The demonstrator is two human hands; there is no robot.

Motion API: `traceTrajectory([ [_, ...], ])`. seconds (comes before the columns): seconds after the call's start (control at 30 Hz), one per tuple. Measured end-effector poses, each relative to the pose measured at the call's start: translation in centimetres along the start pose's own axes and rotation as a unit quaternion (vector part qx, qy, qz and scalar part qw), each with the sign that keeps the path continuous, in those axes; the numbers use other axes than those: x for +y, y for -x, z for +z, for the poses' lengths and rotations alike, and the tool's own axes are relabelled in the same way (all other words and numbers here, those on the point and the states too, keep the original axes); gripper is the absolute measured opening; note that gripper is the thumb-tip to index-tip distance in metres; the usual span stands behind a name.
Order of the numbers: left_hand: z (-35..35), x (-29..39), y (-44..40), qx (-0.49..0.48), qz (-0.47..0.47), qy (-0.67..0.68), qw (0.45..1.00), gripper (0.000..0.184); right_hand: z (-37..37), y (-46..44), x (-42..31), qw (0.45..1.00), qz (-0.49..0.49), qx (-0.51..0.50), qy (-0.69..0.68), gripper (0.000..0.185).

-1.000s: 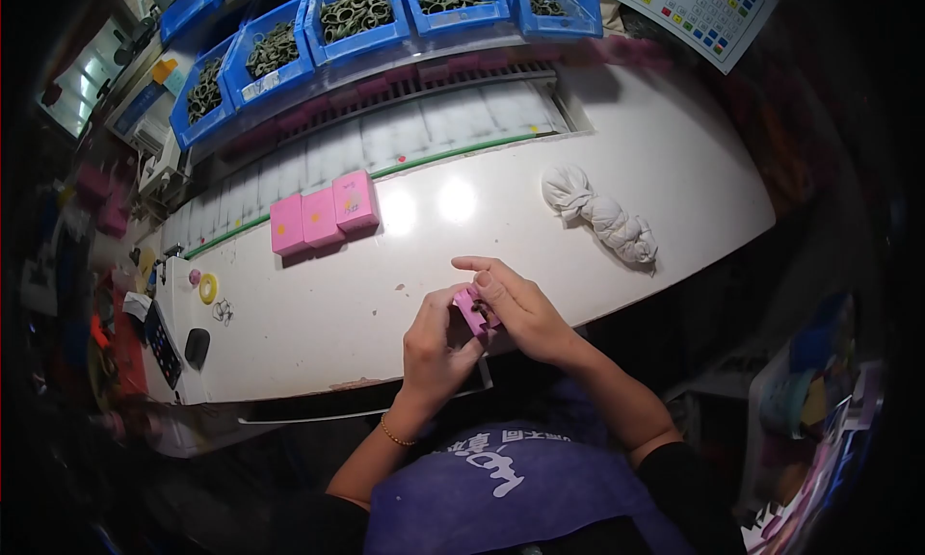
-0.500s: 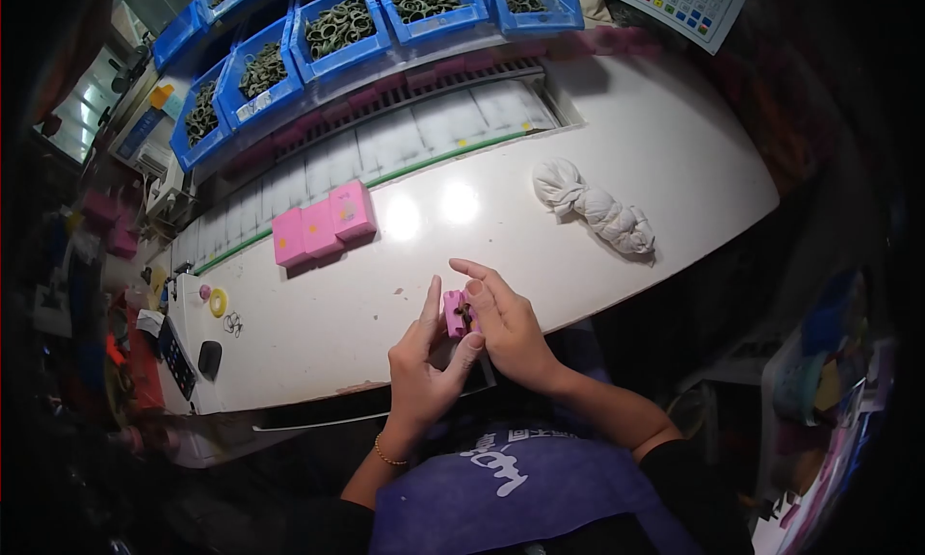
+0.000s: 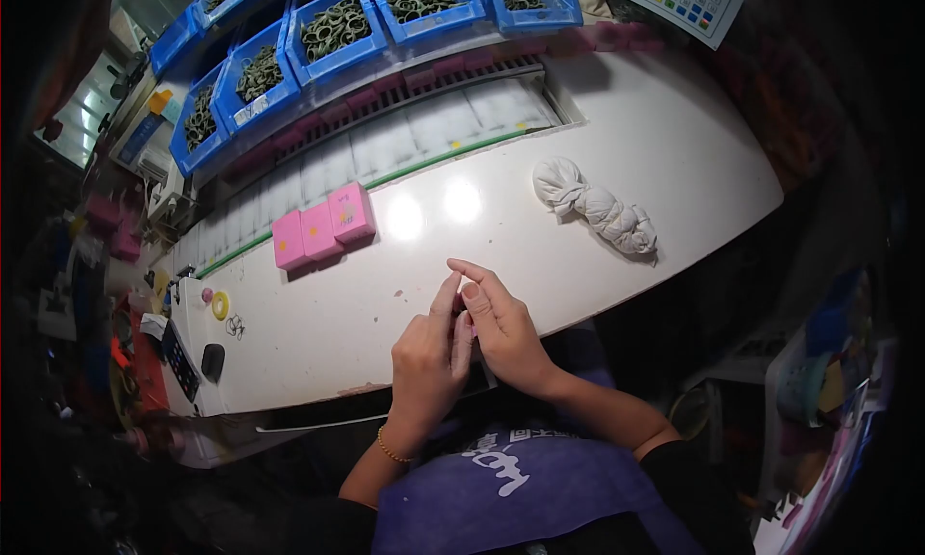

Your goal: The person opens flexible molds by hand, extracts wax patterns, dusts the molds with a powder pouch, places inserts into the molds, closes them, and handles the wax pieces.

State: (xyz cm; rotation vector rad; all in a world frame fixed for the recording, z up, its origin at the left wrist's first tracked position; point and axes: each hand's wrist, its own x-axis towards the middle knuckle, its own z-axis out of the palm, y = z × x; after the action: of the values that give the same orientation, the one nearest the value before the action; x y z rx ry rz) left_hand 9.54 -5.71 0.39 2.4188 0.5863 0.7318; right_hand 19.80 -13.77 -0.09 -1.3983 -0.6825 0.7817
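Near the front edge of the white table, my left hand point(image 3: 428, 351) and my right hand point(image 3: 503, 331) are pressed around a small pink block point(image 3: 472, 331). Only slivers of the block show between the fingers, and the dark piece in it is mostly hidden. My left thumb and fingers close on it from the left. The right thumb lies over it, while the right index finger stretches up and meets the left fingertips. Three pink blocks point(image 3: 322, 230) stand side by side further back on the left.
Blue bins point(image 3: 337, 39) of dark ring-like pieces line the back above a slatted rack. A knotted white cloth bundle point(image 3: 597, 211) lies on the right of the table point(image 3: 665, 170). Yellow tape point(image 3: 221, 305) and a black mouse point(image 3: 213, 361) are at the left. A keypad panel point(image 3: 689, 1) is at the upper right.
My hands have closed together over the small pink block, which was plainly visible between them before. The left fingers have moved right, towards the right hand. The view has shifted slightly.
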Motion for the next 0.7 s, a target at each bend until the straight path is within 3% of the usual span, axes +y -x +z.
traceTrajectory([
  [0.57, 0.14, -0.6, 0.12, 0.006, -0.007, 0.009, 1.0, 0.035, 0.32, -0.15, 0.51, 0.999, -0.041, 0.009, -0.027, 0.034],
  [0.7, -0.15, -0.75, 0.16, 0.003, -0.023, 0.031, 0.999, 0.034, 0.19, 0.0, 0.22, 0.998, -0.003, -0.013, -0.054, 0.034],
])
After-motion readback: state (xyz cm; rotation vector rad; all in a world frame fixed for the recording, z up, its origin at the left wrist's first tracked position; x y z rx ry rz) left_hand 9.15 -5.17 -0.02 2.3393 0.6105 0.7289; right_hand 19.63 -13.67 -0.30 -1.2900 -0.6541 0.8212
